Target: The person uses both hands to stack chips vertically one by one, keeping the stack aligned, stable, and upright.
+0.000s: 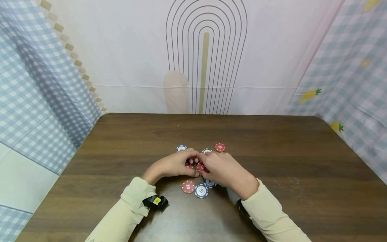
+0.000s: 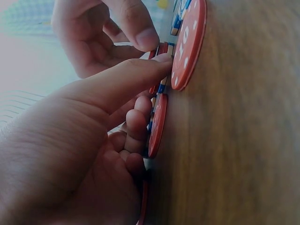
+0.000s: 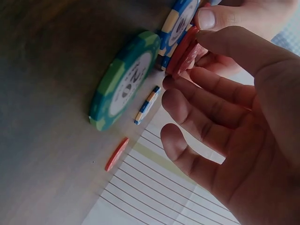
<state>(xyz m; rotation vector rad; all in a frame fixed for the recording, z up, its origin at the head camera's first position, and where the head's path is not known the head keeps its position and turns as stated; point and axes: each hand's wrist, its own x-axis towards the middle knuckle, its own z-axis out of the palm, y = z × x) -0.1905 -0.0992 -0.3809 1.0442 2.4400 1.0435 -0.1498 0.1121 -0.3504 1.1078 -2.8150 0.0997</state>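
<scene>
Both hands meet over a cluster of poker chips on the wooden table. My right hand [image 1: 225, 168] pinches red poker chips [image 3: 185, 56] between thumb and fingertips, its other fingers spread loosely. From the other side my left hand [image 1: 173, 164] curls around the same red chips, thumb tip at their edge and index finger beyond them. The left hand's remaining fingers bend in beside a red chip [image 2: 159, 126] lying flat. A blue-and-white chip [image 3: 180, 23] sits right by the left thumb. Part of the cluster is hidden beneath the hands.
Nearer me lie a red chip [image 1: 188, 187] and two blue chips, one of them [image 1: 201, 191] marked 10. Beyond the hands are two blue chips [image 1: 181, 148] and a red chip [image 1: 220, 147]. A green chip [image 3: 124, 84] marked 20 lies beside the right hand.
</scene>
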